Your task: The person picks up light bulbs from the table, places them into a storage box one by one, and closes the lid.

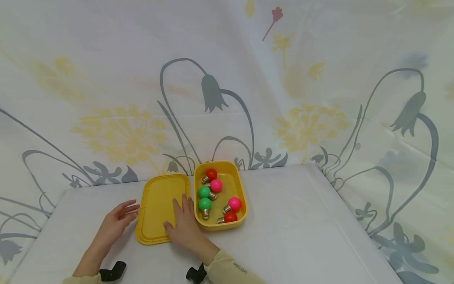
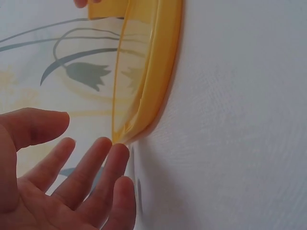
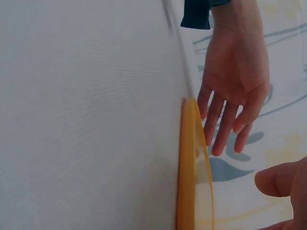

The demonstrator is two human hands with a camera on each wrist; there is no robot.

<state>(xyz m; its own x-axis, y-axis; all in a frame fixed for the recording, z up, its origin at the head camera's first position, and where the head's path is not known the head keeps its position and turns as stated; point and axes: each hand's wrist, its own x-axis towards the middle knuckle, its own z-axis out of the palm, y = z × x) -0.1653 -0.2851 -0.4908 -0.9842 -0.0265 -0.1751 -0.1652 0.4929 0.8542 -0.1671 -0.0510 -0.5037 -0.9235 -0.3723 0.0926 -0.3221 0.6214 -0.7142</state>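
Note:
A yellow rectangular lid (image 1: 157,211) with a raised rim lies on the white table, left of a yellow box (image 1: 242,197). My left hand (image 1: 115,223) is beside the lid's left edge, fingers loosely extended and holding nothing; in the left wrist view its fingertips (image 2: 106,143) come close to the lid's rim (image 2: 163,67), and contact is unclear. Over the right part of the lid is my right hand (image 1: 187,228), its fingers spread. Whether it touches the lid cannot be made out. Its thumb (image 3: 278,179) shows in the right wrist view, apart from the lid.
Inside the box lie several small light bulbs: green ones (image 1: 204,204), pink ones (image 1: 216,185) and red ones (image 1: 211,174). A flower-printed cloth (image 1: 227,98) rises behind the white table (image 1: 291,228). Black wrist straps or mounts (image 1: 113,271) sit by both forearms.

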